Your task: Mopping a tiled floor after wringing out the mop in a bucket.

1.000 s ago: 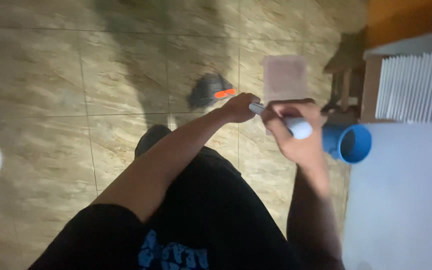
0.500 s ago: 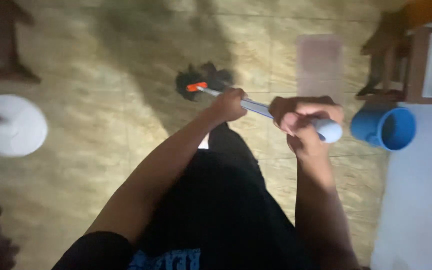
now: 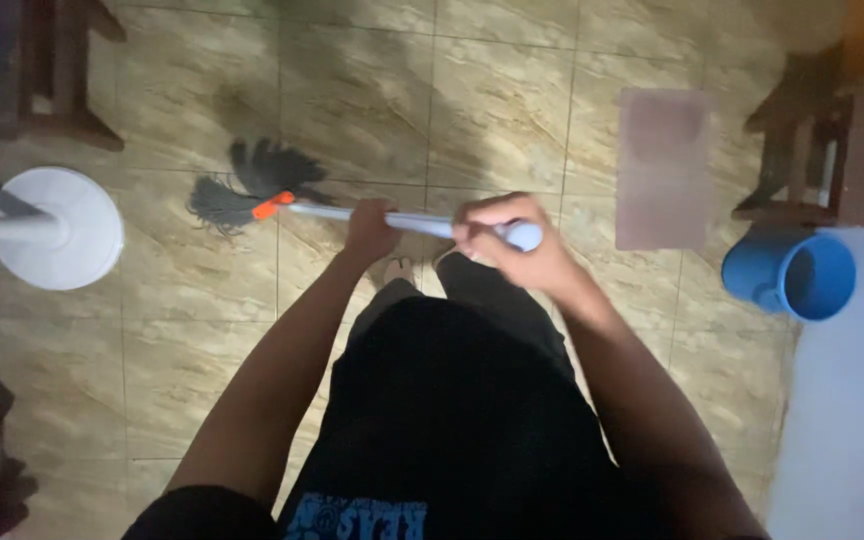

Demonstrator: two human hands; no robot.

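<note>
I hold a mop with a pale metal handle (image 3: pixel 422 222) in both hands. My left hand (image 3: pixel 370 228) grips the shaft lower down. My right hand (image 3: pixel 512 242) is wrapped around the white top end of the handle. An orange collar (image 3: pixel 273 205) joins the shaft to the dark stringy mop head (image 3: pixel 247 182), which lies spread on the beige tiled floor (image 3: pixel 492 110) to the front left. My foot shows just under the handle.
A white round fan base (image 3: pixel 70 230) stands at the left. A blue bucket (image 3: pixel 790 276) sits at the right beside a pale surface. A pinkish mat (image 3: pixel 663 165) lies on the tiles. Dark wooden furniture legs stand at the top left and top right.
The mop head has swept leftward across the tiles, and both hands followed it. The view has turned left, so the fan base shows more fully.
</note>
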